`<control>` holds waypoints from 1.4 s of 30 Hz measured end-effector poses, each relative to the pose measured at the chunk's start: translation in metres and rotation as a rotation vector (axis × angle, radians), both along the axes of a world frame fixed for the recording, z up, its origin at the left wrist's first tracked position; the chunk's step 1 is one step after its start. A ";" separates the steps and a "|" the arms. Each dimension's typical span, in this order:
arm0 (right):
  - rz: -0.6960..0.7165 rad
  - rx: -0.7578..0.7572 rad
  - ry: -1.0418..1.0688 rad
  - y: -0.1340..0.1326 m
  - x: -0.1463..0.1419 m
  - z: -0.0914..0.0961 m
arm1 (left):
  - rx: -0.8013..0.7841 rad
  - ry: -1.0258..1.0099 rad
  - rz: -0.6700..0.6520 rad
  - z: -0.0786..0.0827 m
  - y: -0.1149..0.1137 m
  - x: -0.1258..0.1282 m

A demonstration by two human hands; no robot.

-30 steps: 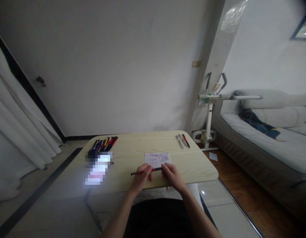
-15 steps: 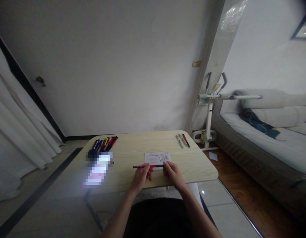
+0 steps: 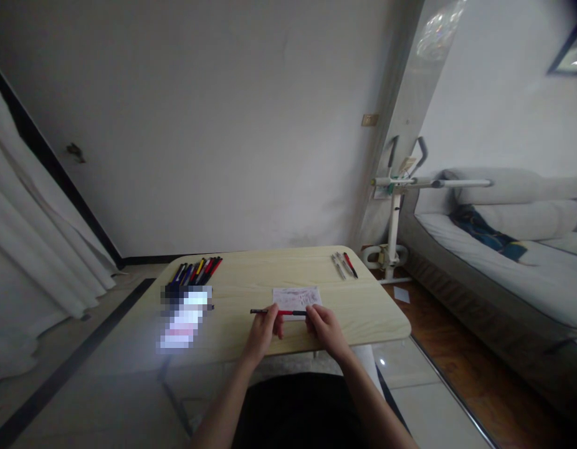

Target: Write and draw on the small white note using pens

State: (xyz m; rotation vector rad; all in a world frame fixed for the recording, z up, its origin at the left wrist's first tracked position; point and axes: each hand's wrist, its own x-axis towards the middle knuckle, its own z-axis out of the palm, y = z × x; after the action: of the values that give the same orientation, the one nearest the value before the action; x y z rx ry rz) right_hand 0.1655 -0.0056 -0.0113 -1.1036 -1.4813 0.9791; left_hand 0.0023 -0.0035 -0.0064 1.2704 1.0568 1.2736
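Observation:
A red and black pen [image 3: 292, 313] is held level in both hands above the near part of the table [image 3: 251, 274]. My left hand [image 3: 263, 329] pinches it left of its middle, and a dark end sticks out past the fingers. At the other end, my right hand [image 3: 326, 327] is closed on the dark tip; the fingertips hide what lies there. Just behind the pen, a sheet of paper [image 3: 295, 295] with scribbled marks lies flat, partly covered by the pen and hands.
Several pens and markers [image 3: 195, 272] lie in a row at the table's far left, beside a blurred-out bright rectangle [image 3: 185, 318]. Two pale pens [image 3: 338, 266] and a red pen [image 3: 350, 265] rest at the far right. Beyond stand an exercise machine [image 3: 394, 218] and a bed [image 3: 494, 249].
My left hand has shifted slightly left along the pen, baring more of its red barrel. My right hand stays almost where it was, still on the right end.

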 end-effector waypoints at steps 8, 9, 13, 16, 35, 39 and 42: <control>0.009 -0.020 -0.033 0.000 0.000 -0.001 | 0.027 0.063 0.005 0.004 -0.001 -0.001; 0.013 -0.024 -0.034 0.000 -0.001 -0.001 | 0.037 0.076 0.002 0.003 -0.001 -0.002; 0.016 -0.008 -0.070 0.000 0.000 0.001 | 0.053 0.097 0.010 0.002 -0.001 -0.002; 0.015 0.006 -0.097 -0.001 0.000 0.003 | 0.039 0.094 0.013 0.000 0.000 -0.002; -0.004 0.041 -0.128 -0.001 0.001 0.002 | 0.007 0.058 -0.018 -0.008 0.004 -0.003; -0.011 0.038 -0.138 -0.001 0.001 0.002 | 0.000 0.061 -0.014 -0.006 0.004 -0.003; -0.015 0.037 -0.140 -0.001 0.001 0.002 | -0.003 0.058 -0.023 -0.006 0.004 -0.003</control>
State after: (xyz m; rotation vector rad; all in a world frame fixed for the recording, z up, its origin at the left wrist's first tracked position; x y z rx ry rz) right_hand 0.1662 -0.0065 -0.0097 -1.1754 -1.5948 0.8754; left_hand -0.0008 0.0001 -0.0127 1.3205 1.0822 1.2232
